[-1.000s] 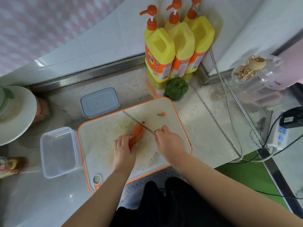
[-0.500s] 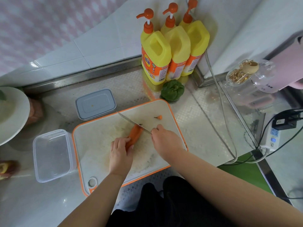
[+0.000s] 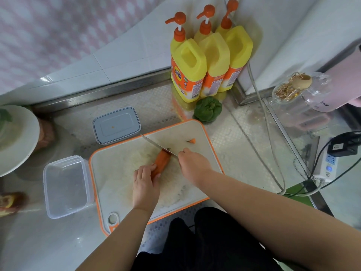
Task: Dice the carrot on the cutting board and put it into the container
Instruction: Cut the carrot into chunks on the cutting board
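Your left hand (image 3: 145, 184) clamps the carrot (image 3: 161, 162) on the cutting board (image 3: 203, 133), your right hand (image 3: 192, 165) grips the knife (image 3: 156, 145) across its far end, and 1 clear container (image 3: 66, 185) left of the board holds nothing.

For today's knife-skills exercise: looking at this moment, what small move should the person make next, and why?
Probably press the knife down through the carrot's far end to trim the top. The blade lies across that end, held by the right hand, while the left hand grips the near end. The carrot is still whole bar one cut tip, and the container holds no carrot.
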`<state>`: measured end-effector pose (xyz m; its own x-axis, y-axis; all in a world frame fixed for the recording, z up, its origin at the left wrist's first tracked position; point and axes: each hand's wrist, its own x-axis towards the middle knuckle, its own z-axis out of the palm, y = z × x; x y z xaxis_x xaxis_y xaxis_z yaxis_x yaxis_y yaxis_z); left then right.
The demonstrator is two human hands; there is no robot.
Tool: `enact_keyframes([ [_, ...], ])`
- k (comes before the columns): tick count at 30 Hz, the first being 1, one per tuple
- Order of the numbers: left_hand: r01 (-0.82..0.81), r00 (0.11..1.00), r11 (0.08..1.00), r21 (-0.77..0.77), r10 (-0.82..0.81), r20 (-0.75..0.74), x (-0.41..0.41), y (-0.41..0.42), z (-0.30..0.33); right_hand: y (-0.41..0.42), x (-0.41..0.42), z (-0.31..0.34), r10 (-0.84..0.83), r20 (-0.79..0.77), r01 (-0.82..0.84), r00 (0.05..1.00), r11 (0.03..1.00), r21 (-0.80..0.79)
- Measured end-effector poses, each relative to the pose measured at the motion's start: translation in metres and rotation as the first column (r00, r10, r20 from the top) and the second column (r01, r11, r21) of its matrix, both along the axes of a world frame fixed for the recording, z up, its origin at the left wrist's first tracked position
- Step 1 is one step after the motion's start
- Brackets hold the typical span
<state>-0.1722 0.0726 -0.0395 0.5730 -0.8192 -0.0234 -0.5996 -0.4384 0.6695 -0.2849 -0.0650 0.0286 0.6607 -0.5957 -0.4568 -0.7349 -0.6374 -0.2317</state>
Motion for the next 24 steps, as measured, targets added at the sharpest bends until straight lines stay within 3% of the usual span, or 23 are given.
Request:
enact_keyframes([
  [11,-0.023,0.999,0.999,0.031,0.024,-0.023,0.001,0.002,0.003,0.0,0.002,-0.009,-0.065,-0.065,0.066,0.996,0.998,0.023],
  [16,-0.021,0.999,0.997,0.074,0.024,-0.029,0.008,0.007,0.005,0.001,-0.008,-0.015,-0.172,-0.012,0.172,0.985,0.98,0.103],
  [24,-0.084,0.992,0.959,0.269,0.107,-0.073,0.015,0.004,0.019,0.002,-0.032,-0.018,-0.403,0.042,0.39,0.914,0.903,0.183],
])
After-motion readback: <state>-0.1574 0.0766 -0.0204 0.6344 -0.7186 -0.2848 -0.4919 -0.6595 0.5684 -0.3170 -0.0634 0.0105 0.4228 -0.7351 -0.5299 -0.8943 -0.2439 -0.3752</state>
